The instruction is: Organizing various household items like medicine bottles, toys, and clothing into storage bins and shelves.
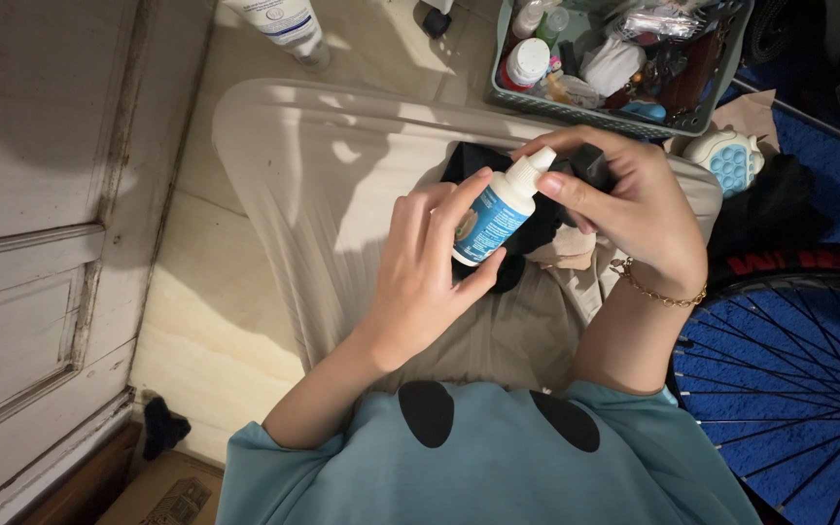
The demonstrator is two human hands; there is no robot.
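A small white bottle (498, 216) with a blue label and a white cap sits tilted above the lap, cap end pointing up and to the right. Its lower end rests against a dark black cloth (527, 238) lying bunched on the beige fabric below

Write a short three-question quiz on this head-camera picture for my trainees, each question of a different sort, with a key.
1. True or false: the left hand holds the small white bottle by its body.
2. What do the right hand fingers pinch? A) the bottle's cap B) the bicycle wheel C) the grey basket
3. Fill in: a gold ___ circles the right wrist.

Key: 1 true; 2 A; 3 bracelet.
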